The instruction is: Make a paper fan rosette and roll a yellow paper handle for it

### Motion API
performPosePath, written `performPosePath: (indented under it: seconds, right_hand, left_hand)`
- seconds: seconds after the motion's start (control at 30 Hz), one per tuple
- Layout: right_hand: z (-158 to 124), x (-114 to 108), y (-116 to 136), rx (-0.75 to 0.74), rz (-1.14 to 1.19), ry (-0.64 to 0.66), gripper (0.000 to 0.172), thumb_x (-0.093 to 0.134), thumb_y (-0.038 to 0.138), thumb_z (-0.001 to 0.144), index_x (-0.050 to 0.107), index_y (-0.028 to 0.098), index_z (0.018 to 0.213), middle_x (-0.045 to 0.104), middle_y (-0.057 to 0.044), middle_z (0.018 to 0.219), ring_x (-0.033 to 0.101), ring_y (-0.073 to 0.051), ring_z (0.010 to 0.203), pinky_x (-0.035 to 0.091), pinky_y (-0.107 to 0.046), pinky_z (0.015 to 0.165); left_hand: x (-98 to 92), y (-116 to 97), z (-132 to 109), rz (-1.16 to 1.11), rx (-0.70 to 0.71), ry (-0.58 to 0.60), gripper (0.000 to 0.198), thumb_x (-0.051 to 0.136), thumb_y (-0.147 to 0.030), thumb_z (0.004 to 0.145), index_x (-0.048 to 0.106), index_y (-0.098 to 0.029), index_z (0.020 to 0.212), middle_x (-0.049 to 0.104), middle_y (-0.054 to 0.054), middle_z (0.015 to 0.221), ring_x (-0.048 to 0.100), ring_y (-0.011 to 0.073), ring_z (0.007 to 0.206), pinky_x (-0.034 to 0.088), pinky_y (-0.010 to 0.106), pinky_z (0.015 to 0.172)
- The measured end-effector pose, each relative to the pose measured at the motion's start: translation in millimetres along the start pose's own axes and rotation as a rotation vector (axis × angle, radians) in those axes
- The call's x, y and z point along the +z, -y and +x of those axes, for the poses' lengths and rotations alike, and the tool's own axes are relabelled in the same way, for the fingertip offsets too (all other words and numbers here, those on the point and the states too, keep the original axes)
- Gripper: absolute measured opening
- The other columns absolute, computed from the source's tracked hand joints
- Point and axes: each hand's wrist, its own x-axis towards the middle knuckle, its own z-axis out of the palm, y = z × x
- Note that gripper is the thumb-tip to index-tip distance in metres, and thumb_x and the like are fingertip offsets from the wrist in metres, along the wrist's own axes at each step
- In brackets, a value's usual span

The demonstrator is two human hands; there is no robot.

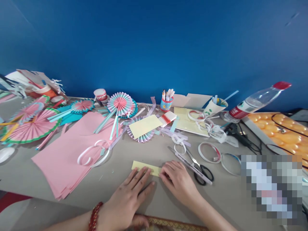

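A narrow strip of pale yellow paper (154,170) lies on the grey table in front of me. My left hand (131,192), with a red beaded bracelet at the wrist, rests flat on the strip's left and middle part, fingers stretched out. At its right end, the curled fingers of my right hand (176,179) grip the paper, their tips partly hidden. Just right of that hand are black-handled scissors (203,175) and a pale craft knife (194,168), lying across each other.
Pink paper sheets (69,150) lie left under curled white strips. Behind are folded paper fans (120,104), a yellow paper piece (145,126) and a pen cup (166,103). Tape rolls (209,152), a tilted-looking bottle (255,102) and cables (245,139) are on the right.
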Motion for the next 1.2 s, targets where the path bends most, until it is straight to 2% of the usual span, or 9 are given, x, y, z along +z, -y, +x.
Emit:
performPosePath:
  seconds: [0.3,0.63,1.2]
  right_hand:
    - [-8,-7,-1,0.018,-0.087,-0.044,0.018,0.051,0.021,0.095,0.054,0.022,0.077,0.060,-0.001,0.078,0.055,-0.019,0.076,0.035,-0.033,0.072]
    - [-21,-18,-10,0.093,-0.051,0.008,0.017,0.048,0.022,0.096,0.054,0.022,0.081,0.058,-0.003,0.088,0.053,-0.021,0.084,0.037,-0.037,0.079]
    - [-22,-18,-9,0.142,-0.036,0.023,0.013,0.058,0.019,0.092,0.055,0.021,0.079,0.057,-0.002,0.090,0.052,-0.022,0.089,0.038,-0.038,0.083]
  left_hand:
    - [3.4,1,-1,-0.002,0.013,-0.015,0.094,0.043,-0.075,0.085,0.020,-0.017,0.156,0.021,0.012,0.162,0.016,0.0383,0.147,0.022,0.054,0.116]
    - [-0.4,1,-1,-0.010,0.021,0.007,0.094,0.046,-0.072,0.086,0.019,-0.015,0.156,0.020,0.014,0.162,0.018,0.0362,0.147,0.022,0.049,0.117]
    - [-3.2,-2,1,0.006,-0.015,0.084,0.088,0.045,-0.067,0.090,0.016,-0.017,0.156,0.012,0.013,0.164,0.010,0.0363,0.148,0.015,0.051,0.117]
